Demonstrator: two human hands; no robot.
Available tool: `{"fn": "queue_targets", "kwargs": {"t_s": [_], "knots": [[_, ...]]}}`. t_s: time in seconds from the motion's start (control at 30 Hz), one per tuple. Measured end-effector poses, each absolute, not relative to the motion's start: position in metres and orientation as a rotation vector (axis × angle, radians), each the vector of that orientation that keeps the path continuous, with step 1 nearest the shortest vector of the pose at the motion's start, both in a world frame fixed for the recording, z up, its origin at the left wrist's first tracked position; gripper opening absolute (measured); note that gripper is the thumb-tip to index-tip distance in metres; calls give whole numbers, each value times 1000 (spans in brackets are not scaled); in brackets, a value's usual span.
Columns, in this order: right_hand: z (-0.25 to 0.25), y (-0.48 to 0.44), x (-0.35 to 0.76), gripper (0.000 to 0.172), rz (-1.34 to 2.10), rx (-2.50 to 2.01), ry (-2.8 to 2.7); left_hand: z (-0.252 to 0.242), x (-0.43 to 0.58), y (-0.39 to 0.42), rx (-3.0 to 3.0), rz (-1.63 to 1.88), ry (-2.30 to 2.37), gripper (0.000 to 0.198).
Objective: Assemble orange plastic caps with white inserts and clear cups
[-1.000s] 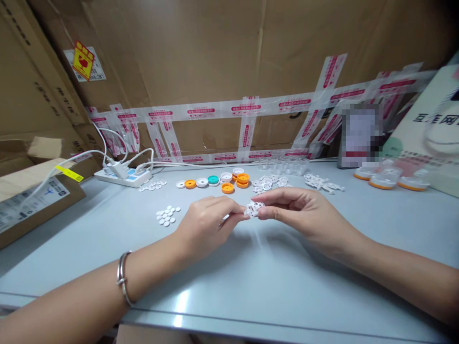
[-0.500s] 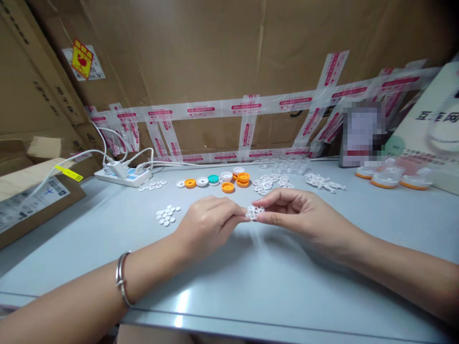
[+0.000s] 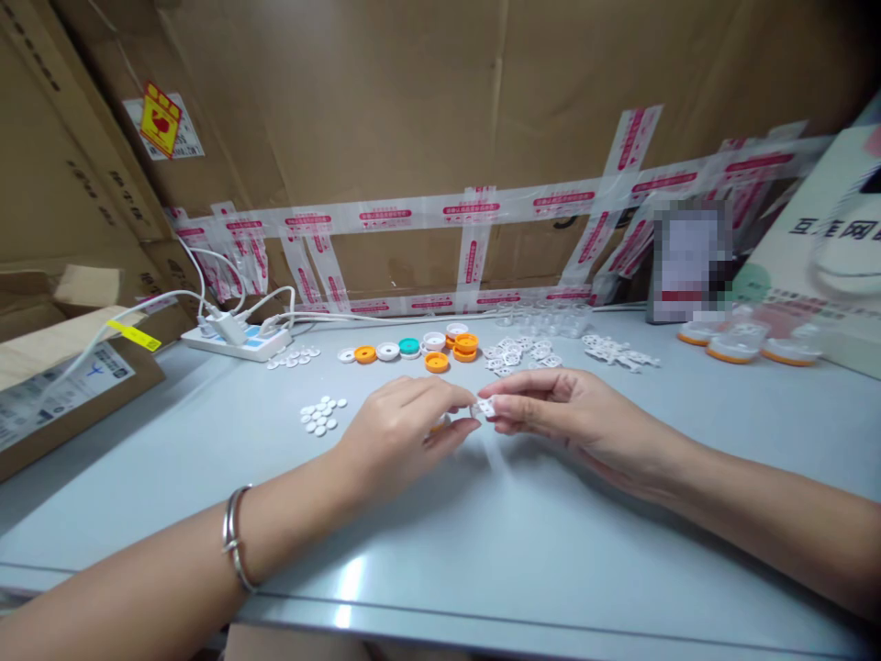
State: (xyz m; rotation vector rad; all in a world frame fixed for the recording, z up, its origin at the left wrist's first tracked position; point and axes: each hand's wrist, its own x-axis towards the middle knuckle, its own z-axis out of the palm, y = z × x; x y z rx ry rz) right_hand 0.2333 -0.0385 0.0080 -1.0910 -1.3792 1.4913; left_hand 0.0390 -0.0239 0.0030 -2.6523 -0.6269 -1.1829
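In front of me, my right hand (image 3: 571, 408) pinches a small white openwork plastic piece (image 3: 486, 407) between thumb and fingers. My left hand (image 3: 403, 422) meets it from the left, thumb and index finger closed around what looks like a clear plastic part (image 3: 474, 410), which touches the white piece. A bit of something orange and white shows in the gap of my left hand; most of it is hidden by the fingers. Beyond my right hand lies a pile of similar white openwork pieces (image 3: 519, 352).
Orange, white and teal round caps (image 3: 408, 346) lie behind my hands. White discs (image 3: 320, 417) and clear discs (image 3: 297, 357) are to the left. Clear cups (image 3: 551, 319), white branched parts (image 3: 619, 352) and orange-based clear domes (image 3: 733, 345) stand farther back. A power strip (image 3: 238, 341) sits back left.
My right hand has turned the white piece, so less of its face shows. My left thumb and index finger have moved apart, and the clear part now shows between them.
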Motion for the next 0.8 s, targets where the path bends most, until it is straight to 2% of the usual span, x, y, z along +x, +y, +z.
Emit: {"fn": "queue_targets", "kwargs": {"t_s": [0.1,0.23,0.3,0.37,0.5,0.6,0.8], "knots": [[7,-39,230,26,1530,-1084,-1358,3,40,-25,-2636,-1170,-587,4],[8,-36,231,42,1563,-1168,-1388,3,40,-26,-2640,-1193,-591,7],[9,-28,240,49,1436,-1220,-1401,3,39,-25,-2651,-1221,-630,6],[11,-15,257,52,1148,-1249,-1396,3,37,-25,-2666,-1248,-676,5],[11,14,297,46,594,-1472,-1610,4,35,-23,-2691,-1268,-720,4],[5,28,313,44,497,-1601,-1857,4,34,-23,-2698,-1257,-729,5],[-12,29,303,32,353,-1500,-2164,5,34,-22,-2732,-1211,-753,6]]}}
